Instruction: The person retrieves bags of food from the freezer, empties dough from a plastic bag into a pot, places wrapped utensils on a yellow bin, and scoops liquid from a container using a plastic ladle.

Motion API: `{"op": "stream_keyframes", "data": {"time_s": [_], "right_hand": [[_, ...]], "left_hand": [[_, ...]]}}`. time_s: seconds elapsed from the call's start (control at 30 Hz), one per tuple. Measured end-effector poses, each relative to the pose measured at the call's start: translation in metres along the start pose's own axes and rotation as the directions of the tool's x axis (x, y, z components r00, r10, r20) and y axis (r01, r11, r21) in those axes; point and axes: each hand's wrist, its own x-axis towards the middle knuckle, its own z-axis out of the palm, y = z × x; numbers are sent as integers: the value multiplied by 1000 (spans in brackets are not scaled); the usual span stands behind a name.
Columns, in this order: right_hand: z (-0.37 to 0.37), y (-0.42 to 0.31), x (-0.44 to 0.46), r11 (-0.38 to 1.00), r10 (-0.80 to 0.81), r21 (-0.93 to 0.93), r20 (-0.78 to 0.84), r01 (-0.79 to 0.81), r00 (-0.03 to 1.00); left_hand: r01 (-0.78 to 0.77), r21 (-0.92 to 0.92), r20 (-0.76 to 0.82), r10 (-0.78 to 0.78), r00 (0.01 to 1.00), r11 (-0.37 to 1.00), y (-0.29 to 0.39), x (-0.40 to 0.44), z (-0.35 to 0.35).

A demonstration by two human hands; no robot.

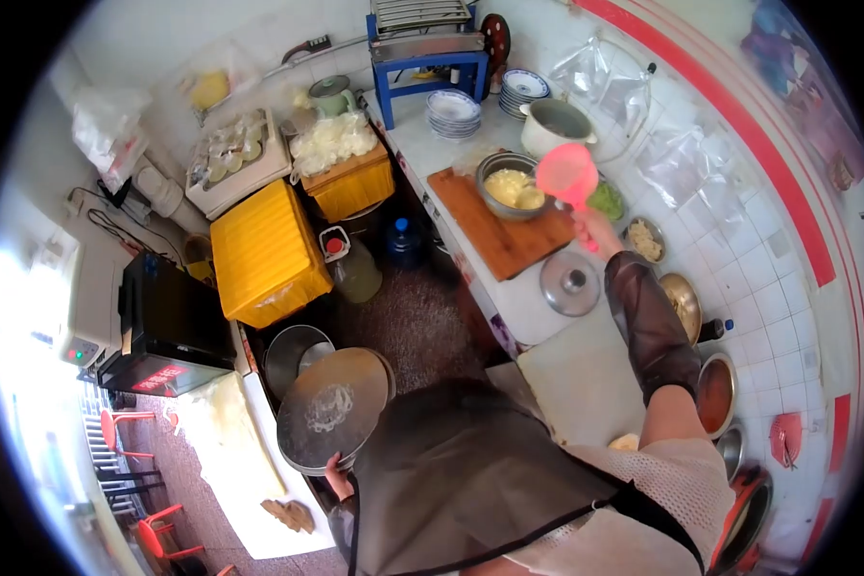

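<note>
Near the edge of the wooden board (499, 230), my right hand (597, 233) is closed on the handle of a pink ladle (566, 173). The ladle's bowl is just right of a metal bowl (492, 197) of yellow food, which stands on the board. A metal lid (570, 284) lies on the counter below that hand. At the lower left, my left hand (338, 477) grips the near rim of a large round metal lid (336, 408), which has a whitish smear on top. A metal pot (296, 353) shows partly behind this lid.
Stacked plates (453, 113) and a white pot (559, 127) stand at the counter's back, beside a blue-framed machine (427, 62). Bowls and pans line the tiled wall at right. Yellow-covered boxes (269, 252) and a blue water jug (402, 240) are on the left. Red stools (163, 528) stand lower left.
</note>
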Motion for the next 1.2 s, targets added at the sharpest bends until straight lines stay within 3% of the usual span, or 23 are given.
{"op": "stream_keyframes", "data": {"time_s": [0.07,0.2,0.23,0.27,0.3,0.37,0.5,0.57,0.6,0.67,0.7,0.77,0.8,0.83,0.87,0.93,0.97,1.1,1.13,1.17,1.2], "right_hand": [[-6,-3,8,999,-33,-6,-24,33,999],[-16,-11,17,994,-41,-104,-5,40,999],[-16,-14,18,988,-67,-139,-31,62,997],[-16,-18,17,988,-65,-141,-29,61,997],[-14,-24,14,979,-83,-192,-44,73,996],[-11,-34,10,966,-102,-244,-56,85,993],[-9,-46,12,886,-222,-429,-59,176,973],[-9,-48,14,840,-279,-492,-33,228,960],[-9,-47,16,813,-323,-517,-18,268,946],[-9,-46,19,782,-364,-543,0,305,931],[-9,-47,19,739,-357,-613,-1,281,934],[-14,-34,35,688,-347,-680,1,255,938],[-28,-7,65,353,-649,-816,139,458,748],[-34,8,81,-56,-817,-851,340,523,465],[-27,11,73,-59,-814,-849,345,525,467],[-5,21,46,-96,-549,-968,247,233,799],[4,23,40,-200,-470,-969,227,147,853],[29,31,30,-160,-517,-975,218,157,828],[39,31,27,-82,-728,-916,323,392,604],[55,33,25,-63,-885,-781,331,622,326],[85,16,-9,589,-658,-512,144,625,739]], "left_hand": [[124,-126,-25,-128,991,984,3,-7,5],[77,-233,-19,-83,996,969,2,-35,20],[-149,-42,-22,148,989,988,-4,-40,22],[-366,148,20,367,930,919,-7,-44,23],[-364,148,17,366,930,919,-8,-44,20],[-17,-132,67,26,997,991,-2,-39,12],[25,-140,40,-20,999,990,-8,-29,-2],[267,-427,53,-271,961,864,1,-30,1],[269,-428,52,-273,961,863,-3,-31,-2],[-79,-55,13,80,997,995,-14,-35,-6],[-77,-56,10,78,997,995,-5,-40,-1],[308,-444,123,-283,951,841,25,-54,18],[308,-447,120,-285,951,840,17,-57,13],[-127,-6,51,127,991,992,-2,-56,2],[-521,426,172,499,849,739,-20,-54,-11],[-537,465,197,509,838,704,-37,-36,-38],[-557,499,229,518,824,665,-39,-31,-48],[-554,582,204,552,808,596,-12,-46,-34],[-262,204,0,268,963,943,-11,-43,-40],[81,-274,-53,-100,994,958,-9,-38,-48],[264,344,-249,-183,951,901,-5,-19,-67]]}}
